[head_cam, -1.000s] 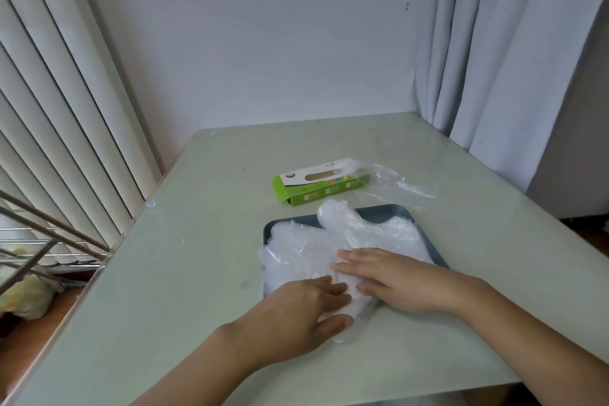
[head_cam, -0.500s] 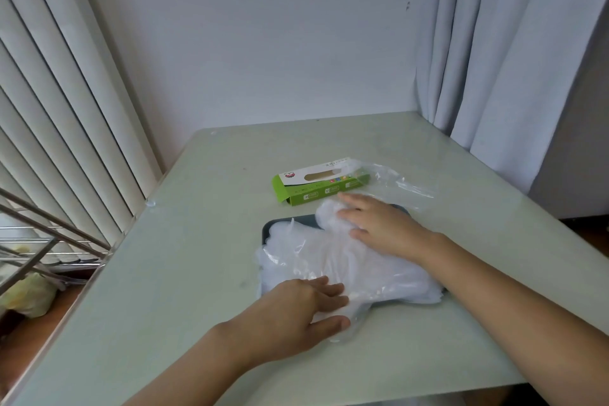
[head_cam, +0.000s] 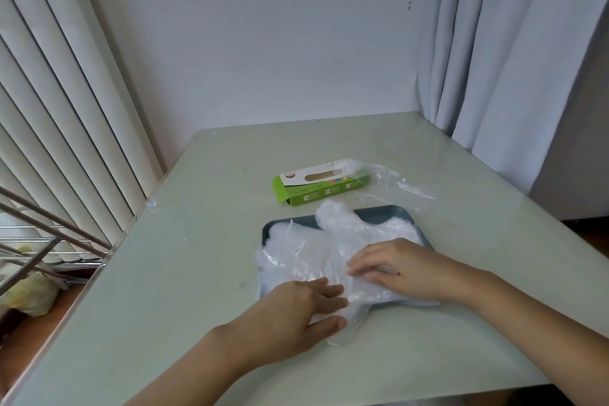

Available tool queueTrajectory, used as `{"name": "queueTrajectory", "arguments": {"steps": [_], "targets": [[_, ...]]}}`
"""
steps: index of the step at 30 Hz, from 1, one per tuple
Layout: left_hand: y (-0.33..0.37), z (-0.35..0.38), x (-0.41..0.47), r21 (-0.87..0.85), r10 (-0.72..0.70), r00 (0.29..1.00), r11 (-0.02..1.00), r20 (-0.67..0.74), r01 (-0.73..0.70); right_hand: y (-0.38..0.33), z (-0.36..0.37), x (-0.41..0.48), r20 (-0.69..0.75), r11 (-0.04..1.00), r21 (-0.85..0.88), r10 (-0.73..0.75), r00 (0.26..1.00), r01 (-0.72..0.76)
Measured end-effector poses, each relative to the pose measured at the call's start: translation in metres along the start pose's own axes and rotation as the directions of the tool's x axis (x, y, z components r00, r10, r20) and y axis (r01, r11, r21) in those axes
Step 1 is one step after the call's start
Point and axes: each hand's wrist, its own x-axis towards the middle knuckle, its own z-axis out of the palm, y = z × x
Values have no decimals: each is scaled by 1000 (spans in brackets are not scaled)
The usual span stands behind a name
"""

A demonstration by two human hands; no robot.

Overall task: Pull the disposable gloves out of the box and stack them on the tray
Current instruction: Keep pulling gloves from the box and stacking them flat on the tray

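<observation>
Pressing: both hands lay flat on the heap of clear gloves (head_cam: 329,250), which covered most of the dark tray (head_cam: 389,212) at the centre of the table (head_cam: 204,208).
Left hand: the left hand (head_cam: 306,310) sat at the tray's 7 o'clock corner, fingers extended and slightly spread, palm down; it pinned a glove cuff that spilled past the tray's near rim onto the table, with the thumb lying along the film rather than curled round it.
Right hand: the right hand (head_cam: 395,269) rested at the heap's 4 o'clock, fingers straight and close together, pressing down and closed around nothing.
Box: the green box (head_cam: 316,186) lay on its side at the tray's 12 o'clock, just beyond the far rim, apart from both hands.
Loose film: a clear sheet (head_cam: 398,186) trailed from the box's right end toward 2 o'clock; whether it was a glove or wrapping could not be told.
Progress: judged well along, since the heap was thick.
Risk, slipping: the film looked slick, so a sideways smoothing stroke could drag layers off the near rim.
Risk, springing: trapped air could puff the heap up once the palms lifted, spilling the top gloves.
Risk, clinging: thin film might stick to a palm and lift away with it.
</observation>
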Motion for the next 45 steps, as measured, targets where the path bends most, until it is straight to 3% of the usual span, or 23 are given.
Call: {"name": "queueTrajectory", "arguments": {"steps": [6,10,14,16,17,19,21,24,27,31,35,39,42,45], "targets": [[0,1,0,29,26,999,999,-28,-25,19,-6,20,34,971,-213,122,992,-112],[5,-4,-3,56,30,996,998,-83,-26,28,-23,32,-188,980,-95,155,970,-175],[8,-5,-4,89,-2,987,996,-162,16,20,-34,29,-454,953,65,294,841,-297],[9,-4,-5,95,-4,983,995,-182,21,6,-33,21,-561,954,120,293,774,-274],[11,-4,-5,95,-7,983,995,-185,25,-3,-30,16,-569,961,141,274,775,-237],[13,-3,-4,96,-16,983,995,-182,34,-18,-17,5,-427,966,151,256,867,-211],[12,-2,-4,101,-15,983,994,-184,34,-24,-3,4,-195,970,74,243,950,-232],[11,1,-3,113,1,983,993,-185,20,-15,3,10,12,960,-24,281,960,-280],[12,-3,-5,136,20,982,991,-188,6,-10,2,18,118,951,8,306,945,-309],[19,-30,-11,68,-42,977,996,-207,57,-10,0,23,170,961,-91,273,947,-261],[22,-63,2,80,-90,912,988,-400,133,-10,-10,37,193,942,-249,276,942,-225],[13,-70,48,82,-37,965,995,-259,60,-6,-20,49,229,940,-275,268,936,-201],[1,-63,80,69,-41,987,996,-154,52,1,-27,51,214,968,-148,230,949,-201],[-6,-63,100,44,-65,980,996,-188,74,16,-42,44,71,966,117,222,973,-229]]}}
